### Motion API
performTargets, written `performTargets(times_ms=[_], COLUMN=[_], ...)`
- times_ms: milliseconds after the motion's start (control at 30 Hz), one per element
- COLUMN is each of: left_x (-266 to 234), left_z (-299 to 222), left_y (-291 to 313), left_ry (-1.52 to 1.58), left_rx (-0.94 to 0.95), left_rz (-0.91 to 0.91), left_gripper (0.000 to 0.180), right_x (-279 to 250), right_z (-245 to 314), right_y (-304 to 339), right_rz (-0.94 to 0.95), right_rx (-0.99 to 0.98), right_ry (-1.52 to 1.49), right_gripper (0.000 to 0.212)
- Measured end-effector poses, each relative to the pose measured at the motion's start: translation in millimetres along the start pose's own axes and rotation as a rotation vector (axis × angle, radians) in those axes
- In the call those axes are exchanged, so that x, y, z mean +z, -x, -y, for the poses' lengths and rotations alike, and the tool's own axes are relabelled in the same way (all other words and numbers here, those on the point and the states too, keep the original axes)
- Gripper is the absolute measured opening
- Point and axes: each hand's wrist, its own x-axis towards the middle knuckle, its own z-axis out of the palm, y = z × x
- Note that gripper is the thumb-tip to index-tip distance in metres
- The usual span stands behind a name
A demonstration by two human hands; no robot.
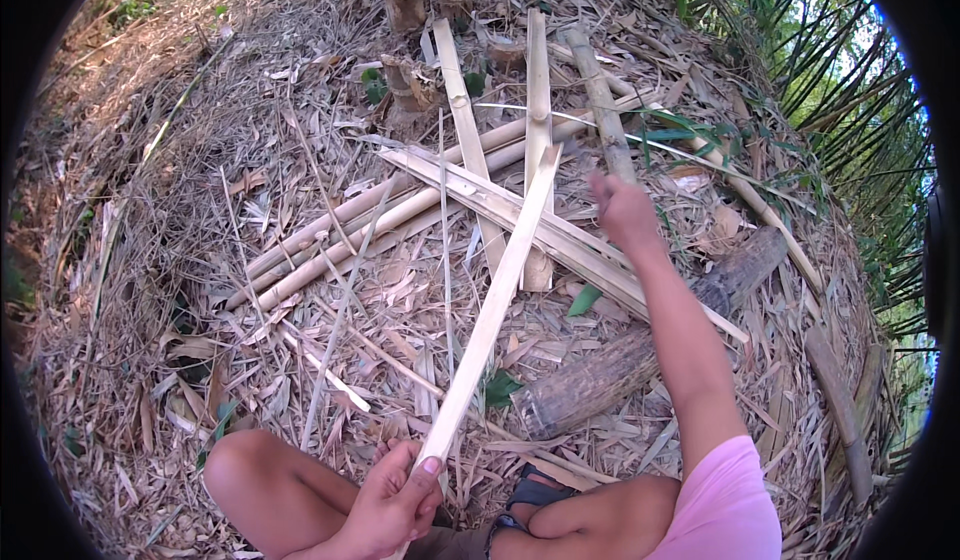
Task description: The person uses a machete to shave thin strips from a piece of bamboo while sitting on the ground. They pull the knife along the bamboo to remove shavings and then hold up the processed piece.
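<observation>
My left hand (pixel 392 503) grips the near end of a long pale bamboo strip (pixel 495 300) that runs up and away to the right. My right hand (pixel 622 210) is stretched forward and closed around a rough grey-brown bamboo stick (pixel 603 100) that points away from me. Between the two hands lies a loose pile of split bamboo slats (pixel 470 195), crossing one another on the ground. My bare knees (pixel 245 465) are at the bottom of the view.
Dry leaves and bamboo husks (pixel 200 260) cover the ground. A thick dark bamboo section (pixel 640 355) lies to the right of the strip. Cut bamboo stumps (pixel 405 10) stand at the back, and green bamboo stalks (pixel 850 90) rise at right.
</observation>
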Motion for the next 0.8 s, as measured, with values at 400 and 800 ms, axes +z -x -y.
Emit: performTargets(times_ms=[400, 800], left_x=[-2.8, -15.0], left_z=[-12.9, -10.9], left_y=[-29.7, -23.7], left_ry=[0.026, 0.118], left_rx=[0.201, 0.263], left_rz=[-0.141, -0.176], left_gripper=[0.02, 0.017], right_x=[-21.1, -41.6], right_z=[81.7, 187.1], right_y=[61.7, 145.5], right_rz=[0.124, 0.215], right_rx=[-0.176, -0.849], right_ry=[-0.508, -0.407], right_gripper=[0.062, 0.063])
